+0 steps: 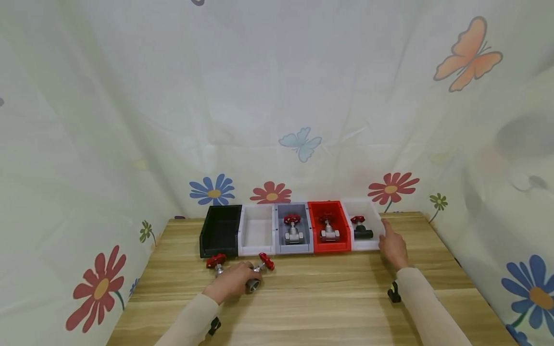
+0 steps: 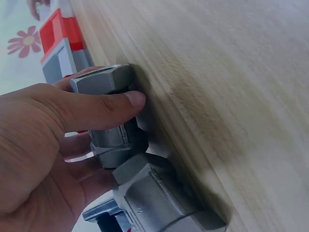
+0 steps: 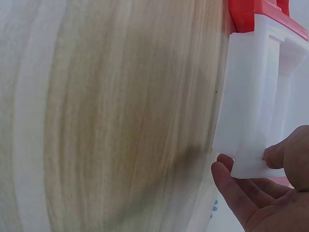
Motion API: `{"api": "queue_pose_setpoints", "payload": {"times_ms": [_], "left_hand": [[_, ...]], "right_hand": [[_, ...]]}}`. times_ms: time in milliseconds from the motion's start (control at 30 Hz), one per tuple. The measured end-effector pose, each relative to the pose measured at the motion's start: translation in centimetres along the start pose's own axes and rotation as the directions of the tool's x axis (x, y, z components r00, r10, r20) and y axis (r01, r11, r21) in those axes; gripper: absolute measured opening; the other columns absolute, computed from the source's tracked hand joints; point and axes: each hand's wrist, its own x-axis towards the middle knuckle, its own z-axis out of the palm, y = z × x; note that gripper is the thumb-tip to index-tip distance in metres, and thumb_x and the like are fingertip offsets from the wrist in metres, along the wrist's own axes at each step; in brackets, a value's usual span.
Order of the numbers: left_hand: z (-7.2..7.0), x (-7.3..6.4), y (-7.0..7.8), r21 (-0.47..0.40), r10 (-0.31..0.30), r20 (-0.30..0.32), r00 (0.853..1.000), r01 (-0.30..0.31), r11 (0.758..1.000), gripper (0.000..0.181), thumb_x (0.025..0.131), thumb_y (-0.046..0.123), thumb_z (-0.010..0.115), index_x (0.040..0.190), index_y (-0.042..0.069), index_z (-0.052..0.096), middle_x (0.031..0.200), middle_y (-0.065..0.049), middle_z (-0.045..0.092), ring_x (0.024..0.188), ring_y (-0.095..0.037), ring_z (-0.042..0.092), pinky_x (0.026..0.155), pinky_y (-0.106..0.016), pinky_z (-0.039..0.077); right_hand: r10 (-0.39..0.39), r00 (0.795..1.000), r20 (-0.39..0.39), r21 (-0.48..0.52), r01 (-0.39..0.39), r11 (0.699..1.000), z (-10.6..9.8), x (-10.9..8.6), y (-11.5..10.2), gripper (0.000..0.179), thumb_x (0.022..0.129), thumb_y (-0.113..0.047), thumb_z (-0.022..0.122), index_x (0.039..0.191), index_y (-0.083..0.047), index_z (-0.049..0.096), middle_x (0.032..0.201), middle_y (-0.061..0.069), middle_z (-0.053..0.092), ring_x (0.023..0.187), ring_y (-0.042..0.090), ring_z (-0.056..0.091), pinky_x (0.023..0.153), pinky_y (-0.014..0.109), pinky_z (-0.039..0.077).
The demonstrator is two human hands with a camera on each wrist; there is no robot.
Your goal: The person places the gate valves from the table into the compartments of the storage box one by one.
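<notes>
My left hand (image 1: 233, 280) grips a metal valve (image 1: 252, 285) with a red handwheel on the table. In the left wrist view the thumb lies across the body of this gate-type valve (image 2: 110, 145). Close by on its left is another metal valve (image 2: 161, 198); its red handwheel (image 1: 216, 261) shows in the head view, the body mostly behind the hand. At the row's right end my right hand (image 1: 394, 245) pinches the side wall of a white bin (image 3: 253, 111), thumb inside and fingers outside. That bin holds a black valve (image 1: 362, 232) with a red handwheel.
Left of the white bin stand a red bin (image 1: 346, 216) and a grey bin (image 1: 279, 240), each with a metal valve inside. Another white bin (image 1: 257, 251) and a black bin (image 1: 219, 252) continue the row. A flowered curtain (image 1: 259, 96) hangs behind the wooden table (image 1: 320, 298).
</notes>
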Motion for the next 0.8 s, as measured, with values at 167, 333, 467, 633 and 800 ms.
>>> {"api": "queue_pose_setpoints", "payload": {"times_ms": [167,333,467,633,800], "left_hand": [[-0.4,-0.2,0.4,-0.003,-0.015,0.009,1.0,0.015,1.0,0.046,0.072,0.002,0.08,0.107,0.032,0.073,0.098,0.002,0.063,0.085,-0.012,0.058,0.073,-0.032,0.051],[-1.4,-0.5,1.1,-0.018,-0.04,0.002,0.999,0.04,0.999,0.045,0.073,0.005,0.081,0.11,0.03,0.073,0.1,0.0,0.064,0.085,-0.012,0.058,0.073,-0.032,0.052],[-2.2,-0.7,1.6,-0.024,-0.053,-0.011,0.999,0.053,0.998,0.045,0.075,0.006,0.081,0.113,0.028,0.073,0.103,-0.001,0.066,0.086,-0.013,0.06,0.076,-0.035,0.054],[-2.9,-0.9,2.1,0.001,-0.039,-0.055,0.998,0.04,0.999,0.047,0.076,0.001,0.078,0.116,0.026,0.073,0.102,0.0,0.067,0.086,-0.014,0.063,0.076,-0.035,0.055],[-3.6,-1.0,2.5,0.002,-0.029,-0.085,0.996,0.029,1.0,0.044,0.074,0.001,0.081,0.112,0.023,0.074,0.106,0.0,0.069,0.091,-0.017,0.065,0.079,-0.037,0.056]], "right_hand": [[0.001,1.0,0.008,0.001,-0.001,1.0,0.0,0.0,-0.1,0.054,0.097,-0.006,0.048,0.148,-0.001,0.031,0.123,0.04,0.056,0.102,0.052,0.06,0.084,0.062,0.048],[-0.001,1.0,-0.004,0.004,0.001,1.0,-0.1,-0.1,-0.1,0.053,0.097,-0.005,0.048,0.148,-0.001,0.032,0.122,0.041,0.056,0.102,0.055,0.06,0.083,0.062,0.048],[-0.004,1.0,-0.017,0.005,0.005,1.0,-0.1,-0.2,0.0,0.053,0.097,-0.005,0.048,0.148,-0.002,0.033,0.122,0.041,0.057,0.101,0.055,0.06,0.082,0.062,0.048],[-0.033,0.998,-0.05,-0.001,0.033,0.999,0.0,-0.3,0.0,0.053,0.096,-0.005,0.048,0.147,-0.002,0.035,0.117,0.041,0.059,0.097,0.056,0.061,0.078,0.063,0.048],[-0.031,0.999,-0.045,-0.001,0.031,1.0,0.0,-0.3,-0.1,0.052,0.096,-0.005,0.048,0.147,-0.002,0.034,0.118,0.041,0.058,0.098,0.056,0.061,0.079,0.063,0.048]]}}
